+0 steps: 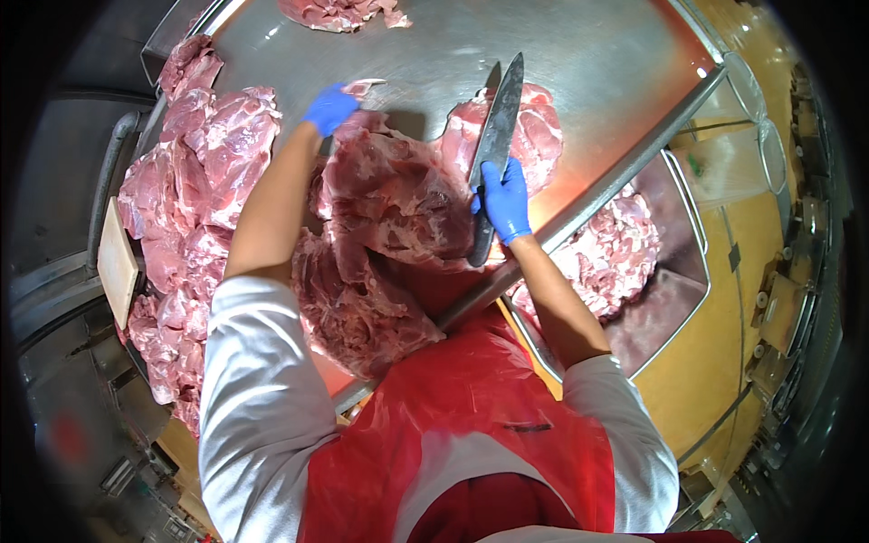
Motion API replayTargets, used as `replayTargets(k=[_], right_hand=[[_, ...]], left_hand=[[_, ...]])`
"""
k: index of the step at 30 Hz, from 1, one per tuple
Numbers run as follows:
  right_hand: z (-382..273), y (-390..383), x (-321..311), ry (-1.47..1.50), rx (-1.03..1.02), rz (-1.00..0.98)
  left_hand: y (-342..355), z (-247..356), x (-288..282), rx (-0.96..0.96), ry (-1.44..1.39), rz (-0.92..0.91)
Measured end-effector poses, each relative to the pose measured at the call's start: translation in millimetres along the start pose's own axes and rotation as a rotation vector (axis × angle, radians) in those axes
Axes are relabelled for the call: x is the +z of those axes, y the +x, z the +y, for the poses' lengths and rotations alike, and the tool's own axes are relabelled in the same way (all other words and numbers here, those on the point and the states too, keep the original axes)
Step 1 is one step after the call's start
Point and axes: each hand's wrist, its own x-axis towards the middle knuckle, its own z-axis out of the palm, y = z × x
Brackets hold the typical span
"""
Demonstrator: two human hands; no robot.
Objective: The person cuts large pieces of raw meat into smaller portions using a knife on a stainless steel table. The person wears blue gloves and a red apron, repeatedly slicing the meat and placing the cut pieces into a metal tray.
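My right hand [504, 201], in a blue glove, is closed around the dark handle of a large knife [502, 113]. The broad blade points away from me, over a rounded piece of pink meat [539, 136]. My left hand [332, 109], also gloved in blue and a little blurred, is closed on a small pale scrap of meat [364, 87] that sticks out to its right. Just below that hand lies a big dark-red cut of meat [398, 195], spread across the metal table [615, 81]. Another dark-red portion [358, 312] reaches toward the near edge.
Along the table's left side runs a long heap of raw meat [199, 181], beside a pale board [116, 262]. One more piece of meat [339, 11] lies at the far edge. Below the raised right rim [615, 172] stands a metal bin [679, 281] holding pale trimmings [620, 249].
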Motion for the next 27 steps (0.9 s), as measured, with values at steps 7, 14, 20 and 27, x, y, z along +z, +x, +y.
replayTargets(k=[7, 14, 20, 27], right_hand=[[-11.4, 9.3, -10.0, -0.105, 0.037, 0.073], [-62.0, 120.9, -180.1, -0.315, -0.094, 0.217], [-52.4, 173.2, -131.4, 0.079, 0.467, -0.199], [-100.5, 152.8, -50.8, -0.262, 0.262, -0.489]], left_hand=[[-56.8, 31.6, -25.4, 0.158, 0.427, 0.220], [-264.6, 121.2, 48.1, 0.297, 0.596, -0.227], [-281.0, 87.6, 150.0, 0.133, 0.892, 0.162], [-234.4, 123.9, 159.1, -0.010, 0.829, 0.063]])
